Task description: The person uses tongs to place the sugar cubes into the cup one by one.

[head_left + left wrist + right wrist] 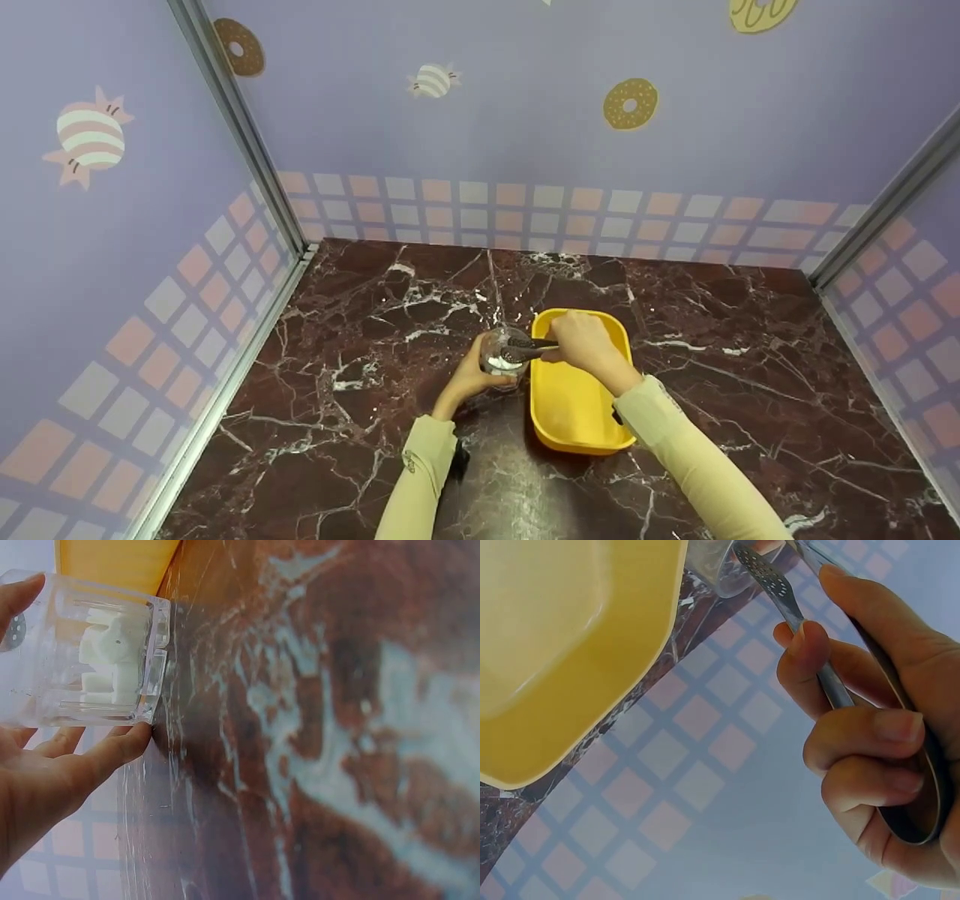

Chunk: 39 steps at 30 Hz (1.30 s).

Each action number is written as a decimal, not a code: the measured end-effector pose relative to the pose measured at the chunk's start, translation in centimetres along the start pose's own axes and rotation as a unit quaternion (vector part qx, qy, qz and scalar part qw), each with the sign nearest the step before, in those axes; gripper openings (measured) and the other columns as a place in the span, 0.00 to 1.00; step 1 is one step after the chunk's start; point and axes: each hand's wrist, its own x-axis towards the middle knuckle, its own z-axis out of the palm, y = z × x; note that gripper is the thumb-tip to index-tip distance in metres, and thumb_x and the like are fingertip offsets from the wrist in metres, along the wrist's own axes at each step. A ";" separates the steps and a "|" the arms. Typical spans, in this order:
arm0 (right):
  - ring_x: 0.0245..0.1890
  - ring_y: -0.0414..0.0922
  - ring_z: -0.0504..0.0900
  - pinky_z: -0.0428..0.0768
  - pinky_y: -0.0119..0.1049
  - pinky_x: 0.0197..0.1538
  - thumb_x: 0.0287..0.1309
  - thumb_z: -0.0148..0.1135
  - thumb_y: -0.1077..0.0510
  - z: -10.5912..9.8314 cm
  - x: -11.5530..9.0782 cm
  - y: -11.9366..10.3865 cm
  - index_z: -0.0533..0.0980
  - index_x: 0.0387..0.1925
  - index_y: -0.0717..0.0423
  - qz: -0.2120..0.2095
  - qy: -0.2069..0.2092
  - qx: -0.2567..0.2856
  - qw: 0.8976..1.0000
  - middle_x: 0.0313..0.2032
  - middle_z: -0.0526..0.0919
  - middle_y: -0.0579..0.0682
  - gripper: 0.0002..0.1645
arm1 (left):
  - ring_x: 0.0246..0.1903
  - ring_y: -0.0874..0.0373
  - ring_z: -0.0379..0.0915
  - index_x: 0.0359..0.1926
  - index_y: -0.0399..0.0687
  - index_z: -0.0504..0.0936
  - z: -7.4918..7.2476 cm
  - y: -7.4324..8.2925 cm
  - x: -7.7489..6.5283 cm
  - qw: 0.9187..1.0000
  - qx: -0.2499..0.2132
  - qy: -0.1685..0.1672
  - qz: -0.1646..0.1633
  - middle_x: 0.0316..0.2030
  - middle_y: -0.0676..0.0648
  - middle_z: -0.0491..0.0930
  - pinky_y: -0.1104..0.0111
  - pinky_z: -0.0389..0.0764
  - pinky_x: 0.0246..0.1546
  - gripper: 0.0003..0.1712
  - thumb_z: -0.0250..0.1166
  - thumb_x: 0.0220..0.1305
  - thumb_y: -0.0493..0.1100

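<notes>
My left hand [471, 373] grips a clear plastic cup [67, 705], thumb on one side and fingers on the other. Several white cubes [112, 641] lie at the bottom of the cup, whose base is right at the marble surface. My right hand [585, 343] holds metal tongs [769, 579] with perforated tips, their bent end within the palm. In the head view the tips overlap the cup's mouth, and one dotted tip [15, 631] shows through the cup wall in the left wrist view. The tongs' arms stand apart, with nothing visible between them.
Just right of the cup stands a yellow rectangular bin [574, 409], with my right hand over its far part. Dark red marble [322, 420] with white veins forms the surface. Patterned lilac panels [510, 135] with metal edge strips enclose the back and sides.
</notes>
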 end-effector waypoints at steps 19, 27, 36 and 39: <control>0.16 0.42 0.69 0.68 0.39 0.16 0.40 0.67 0.43 -0.9 -3.8 3.1 0.75 0.13 0.46 -0.027 0.026 0.059 0.998 0.15 0.75 0.43 0.15 | 0.56 0.38 0.62 0.60 0.41 0.57 -0.1 0.0 -0.1 0.999 0.026 0.013 -0.016 0.55 0.30 0.66 0.50 0.62 0.60 0.49 0.73 0.35 0.35; 0.12 0.40 0.70 0.65 0.32 0.14 0.39 0.67 0.42 -1.7 -5.8 4.8 0.83 0.28 0.51 -0.006 0.062 0.081 0.995 0.21 0.84 0.49 0.18 | 0.56 0.39 0.62 0.60 0.42 0.57 -0.1 0.1 -0.1 0.999 0.041 0.012 -0.020 0.55 0.31 0.66 0.50 0.63 0.59 0.50 0.74 0.35 0.37; 0.09 0.37 0.62 0.57 0.30 0.14 0.46 0.64 0.45 -1.8 -8.3 7.9 0.81 0.34 0.52 0.060 0.044 0.113 0.991 0.11 0.72 0.43 0.17 | 0.57 0.39 0.61 0.60 0.41 0.57 0.0 0.1 -0.2 0.999 0.032 0.008 -0.017 0.57 0.32 0.64 0.51 0.62 0.60 0.50 0.74 0.35 0.37; 0.09 0.37 0.62 0.57 0.30 0.14 0.47 0.64 0.46 -1.4 -9.2 8.9 0.80 0.36 0.54 0.083 0.050 0.118 0.988 0.11 0.72 0.43 0.17 | 0.58 0.39 0.60 0.60 0.41 0.57 0.0 0.1 -0.3 0.999 0.032 0.006 -0.016 0.57 0.32 0.64 0.51 0.62 0.60 0.50 0.74 0.35 0.37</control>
